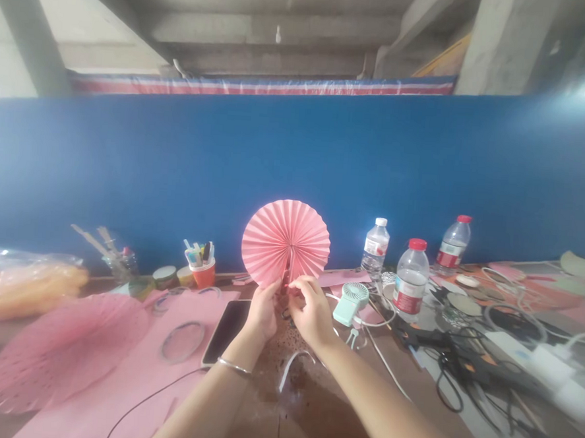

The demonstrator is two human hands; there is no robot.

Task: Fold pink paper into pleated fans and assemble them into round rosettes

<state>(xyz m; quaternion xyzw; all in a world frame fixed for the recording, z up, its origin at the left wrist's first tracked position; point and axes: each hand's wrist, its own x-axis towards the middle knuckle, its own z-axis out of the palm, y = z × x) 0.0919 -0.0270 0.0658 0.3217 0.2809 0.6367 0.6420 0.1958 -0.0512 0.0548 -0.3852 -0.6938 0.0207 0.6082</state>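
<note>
A round pleated pink paper fan (287,235) stands upright in front of me, spread almost to a full circle with a narrow gap at the bottom. My left hand (263,310) is closed on its lower edge, left of the gap. On the other side, the thumb and fingers of my right hand (310,311) pinch the fan's lower right edge by the gap. Exactly what lies between the fingertips is too small to make out. Below the hands, a curled white strip (294,368) lies on the brown table (260,415). A phone (226,332) lies beside my left wrist.
Pink paper (129,374) and a larger pink pleated disc (67,344) cover the left side. An orange cup of pens (203,274) stands at the back. To the right are a mint handheld fan (351,304), several bottles (411,279), and tangled cables (456,368). A blue partition (177,166) rises behind.
</note>
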